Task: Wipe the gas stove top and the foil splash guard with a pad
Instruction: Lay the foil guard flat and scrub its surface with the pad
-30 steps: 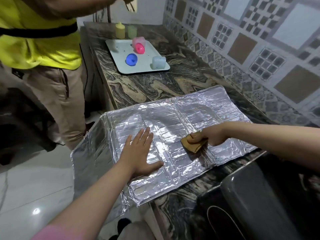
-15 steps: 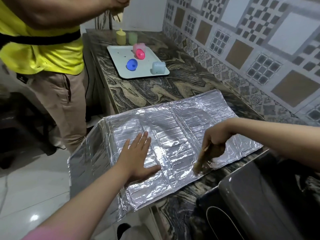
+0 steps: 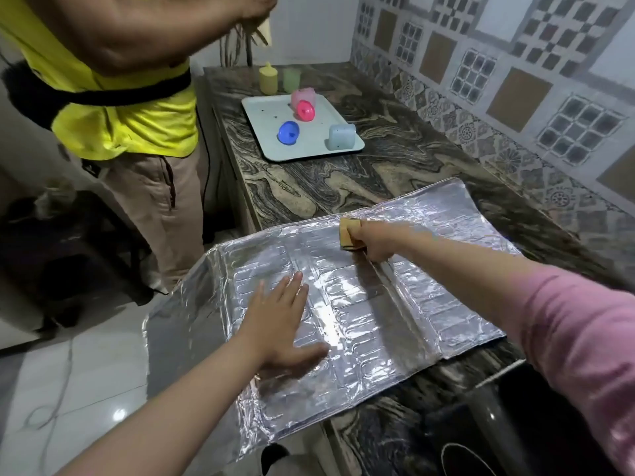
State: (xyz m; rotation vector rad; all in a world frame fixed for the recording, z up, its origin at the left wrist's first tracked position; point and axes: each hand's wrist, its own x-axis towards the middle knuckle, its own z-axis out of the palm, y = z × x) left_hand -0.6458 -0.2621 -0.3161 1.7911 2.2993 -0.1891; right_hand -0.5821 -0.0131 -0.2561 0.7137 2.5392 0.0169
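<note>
Half of foil splash guard (image 3: 360, 324) hangs off worktop (image 3: 343, 187) edge, so hard push could crease or slide it. Left hand (image 3: 281, 324) flat, fingers spread, pinning it. Right hand (image 3: 372, 240) fingers curled round pad (image 3: 347, 230) at far edge. Tray (image 3: 264, 146) of cups beyond, bystander close by, stove corner near right.

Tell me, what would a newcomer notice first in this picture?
The shiny crinkled foil splash guard lies flat on the marbled stone counter. The left hand presses it flat while the right hand grips a tan pad at its far edge.
</note>
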